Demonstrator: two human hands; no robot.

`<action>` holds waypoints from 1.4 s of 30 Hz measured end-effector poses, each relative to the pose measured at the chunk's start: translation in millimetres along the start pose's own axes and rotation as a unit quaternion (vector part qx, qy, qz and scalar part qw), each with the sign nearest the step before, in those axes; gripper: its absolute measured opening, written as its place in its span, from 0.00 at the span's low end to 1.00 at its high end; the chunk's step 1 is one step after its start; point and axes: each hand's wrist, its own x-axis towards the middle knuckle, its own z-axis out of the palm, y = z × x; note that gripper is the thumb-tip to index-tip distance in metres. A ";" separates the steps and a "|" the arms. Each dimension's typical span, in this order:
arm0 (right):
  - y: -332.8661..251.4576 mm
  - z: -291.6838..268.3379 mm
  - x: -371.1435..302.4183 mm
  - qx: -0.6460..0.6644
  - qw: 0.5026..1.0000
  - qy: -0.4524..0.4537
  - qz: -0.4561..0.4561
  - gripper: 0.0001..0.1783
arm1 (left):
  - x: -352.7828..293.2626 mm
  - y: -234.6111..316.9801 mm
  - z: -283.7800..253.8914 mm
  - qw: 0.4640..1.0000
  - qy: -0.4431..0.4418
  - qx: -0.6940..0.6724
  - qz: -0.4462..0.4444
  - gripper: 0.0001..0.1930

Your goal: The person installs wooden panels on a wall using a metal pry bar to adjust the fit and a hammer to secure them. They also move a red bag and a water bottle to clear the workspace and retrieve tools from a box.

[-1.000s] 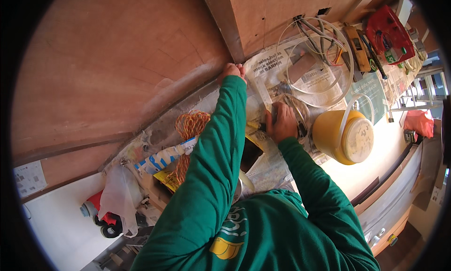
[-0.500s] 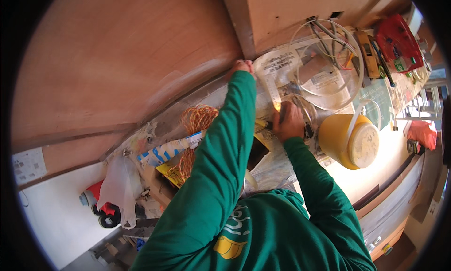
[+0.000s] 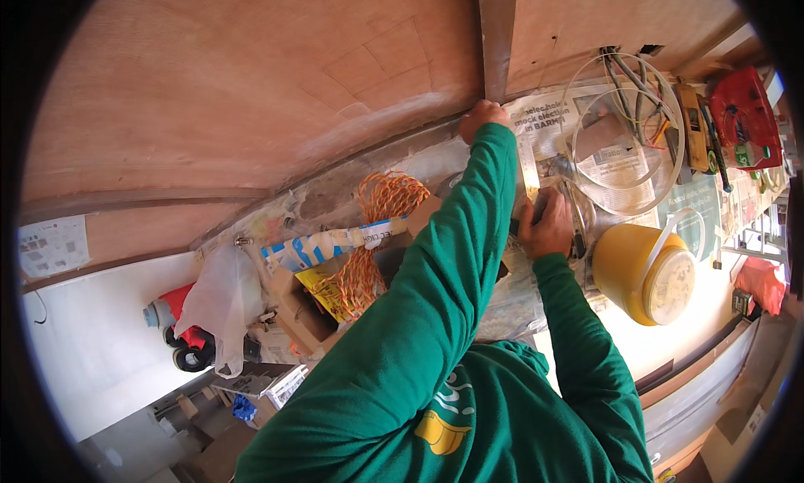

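Observation:
My left hand [image 3: 486,121] is closed at the foot of the brown upright strip on the wooden wall panel, over the far edge of the worktop. A pale yellowish tape blade [image 3: 528,166] runs from beside it down to my right hand [image 3: 548,223]. That hand is wrapped round a dark tape measure [image 3: 540,205], whose case is mostly covered by the fingers. The left fingertips are partly hidden, but they appear pinched on the blade's far end. Newspaper [image 3: 540,118] lies beneath and beside the blade.
Right of my hands stand a coil of clear tubing [image 3: 680,139], a yellow bucket [image 3: 620,269] and a red container [image 3: 745,118]. Left of my arm lie a bundle of orange twisted wire [image 3: 394,200], a blue-white wrapped roll [image 3: 314,247] and an open cardboard box [image 3: 306,315].
My view has swung, so the scene sits farther right in the picture. Both hands keep their places at the strip and along the blade, with no clear change of grip.

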 end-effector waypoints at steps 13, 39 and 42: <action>15.7 -1.4 2.5 -0.029 0.999 0.023 0.036 0.18 | -128.4 200.7 146.2 0.935 0.218 0.052 -0.274 0.08; 13.3 -1.6 2.2 -0.043 0.998 0.026 0.035 0.18 | -113.4 189.1 160.0 0.917 0.292 -0.073 -0.261 0.09; 17.7 -1.4 3.2 -0.053 0.997 0.036 0.030 0.18 | -106.2 197.2 133.7 0.913 0.290 -0.092 -0.272 0.09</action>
